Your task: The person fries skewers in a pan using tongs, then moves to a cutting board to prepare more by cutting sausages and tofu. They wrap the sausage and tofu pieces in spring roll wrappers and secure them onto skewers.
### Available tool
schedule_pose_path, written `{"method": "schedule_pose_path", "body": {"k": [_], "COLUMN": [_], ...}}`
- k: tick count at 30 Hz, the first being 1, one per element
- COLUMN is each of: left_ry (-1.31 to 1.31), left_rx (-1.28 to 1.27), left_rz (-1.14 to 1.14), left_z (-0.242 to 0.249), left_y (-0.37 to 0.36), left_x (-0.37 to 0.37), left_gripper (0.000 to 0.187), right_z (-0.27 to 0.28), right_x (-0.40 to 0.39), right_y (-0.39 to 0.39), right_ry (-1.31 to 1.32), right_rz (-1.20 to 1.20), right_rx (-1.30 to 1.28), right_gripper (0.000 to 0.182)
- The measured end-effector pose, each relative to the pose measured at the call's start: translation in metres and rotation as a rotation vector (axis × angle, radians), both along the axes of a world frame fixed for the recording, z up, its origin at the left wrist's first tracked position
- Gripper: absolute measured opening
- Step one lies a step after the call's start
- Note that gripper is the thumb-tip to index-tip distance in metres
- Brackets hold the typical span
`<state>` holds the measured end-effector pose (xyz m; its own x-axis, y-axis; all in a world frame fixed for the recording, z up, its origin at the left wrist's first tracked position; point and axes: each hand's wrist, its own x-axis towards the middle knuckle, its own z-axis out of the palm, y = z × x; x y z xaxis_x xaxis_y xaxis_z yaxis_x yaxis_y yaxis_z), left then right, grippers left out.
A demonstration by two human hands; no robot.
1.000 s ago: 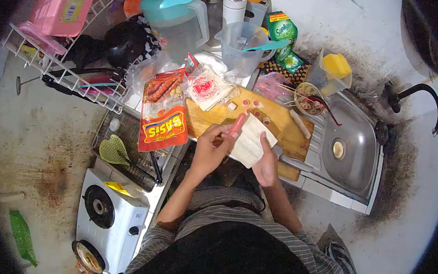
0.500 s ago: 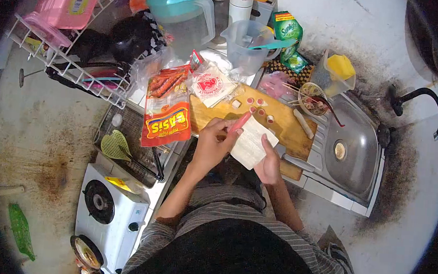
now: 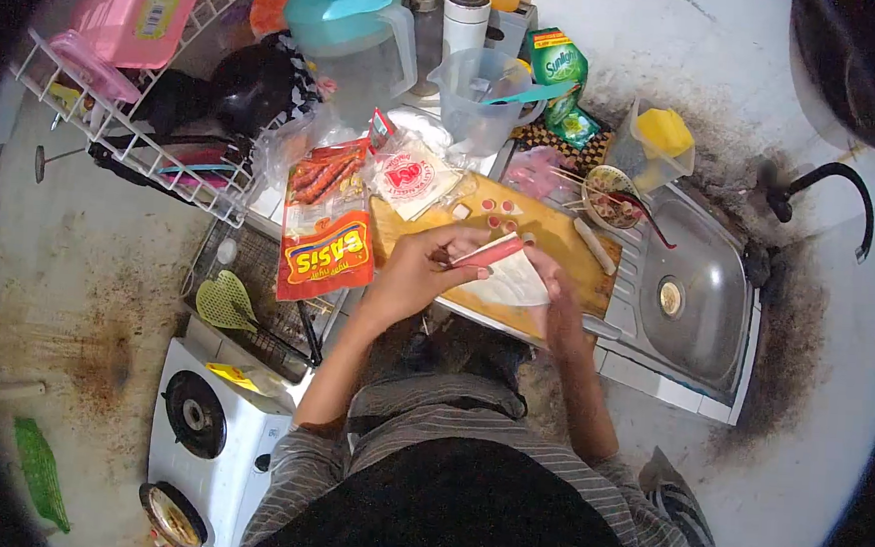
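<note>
My left hand (image 3: 420,270) is closed around the near end of a pink sausage (image 3: 491,254), which lies along the edge of a thin pale wrapper sheet (image 3: 510,283). My right hand (image 3: 562,299) grips the right side of that sheet. Both are held just above the wooden cutting board (image 3: 398,239). Several small wrapped sausage slices (image 3: 489,206) lie on the board beyond my hands. A pale rolled stick (image 3: 594,246) rests at the board's right edge, and a knife (image 3: 604,329) lies partly hidden by my right hand.
A red sausage bag (image 3: 326,257) and a wrapper packet (image 3: 409,177) lie left of my hands. A bowl with skewers and a spoon (image 3: 613,196) stands by the sink (image 3: 704,265). Behind are a measuring jug (image 3: 482,116) and a lidded pitcher (image 3: 355,63). A stove (image 3: 237,442) is at lower left.
The sausage has turned from steeply angled to nearly crosswise and now lies along the wrapper's edge. The sheet has tilted and folded with it, and my right hand has moved up and right.
</note>
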<state>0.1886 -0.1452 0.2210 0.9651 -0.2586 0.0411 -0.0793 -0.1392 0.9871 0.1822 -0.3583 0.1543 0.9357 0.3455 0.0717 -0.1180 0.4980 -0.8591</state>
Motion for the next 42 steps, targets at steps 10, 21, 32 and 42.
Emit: {"method": "schedule_pose_path", "body": {"k": [10,21,32,42], "left_ry": [-0.271,-0.128,0.119,0.184], "left_rx": [0.233,0.283,0.086,-0.083], "left_rz": [-0.343,-0.510,-0.690,-0.555], "left_z": [0.032,0.026,0.013,0.005], "left_y": [-0.006,0.004,0.027,0.029], "left_x": [0.023,0.041,0.043,0.029], "left_gripper": [0.045,0.044,0.039,0.038], "right_z": [0.082,0.110,0.098,0.081], "right_x": [0.021,0.018,0.021,0.020], "right_y": [-0.010,0.005,-0.001,-0.013], "right_ry": [-0.142,-0.711,-0.571,-0.289], "right_rz": [0.139,0.109,0.135,0.185], "right_rx": [-0.892,-1.108,-0.988,-0.814], "right_gripper": [0.028,0.023,0.023,0.024]}}
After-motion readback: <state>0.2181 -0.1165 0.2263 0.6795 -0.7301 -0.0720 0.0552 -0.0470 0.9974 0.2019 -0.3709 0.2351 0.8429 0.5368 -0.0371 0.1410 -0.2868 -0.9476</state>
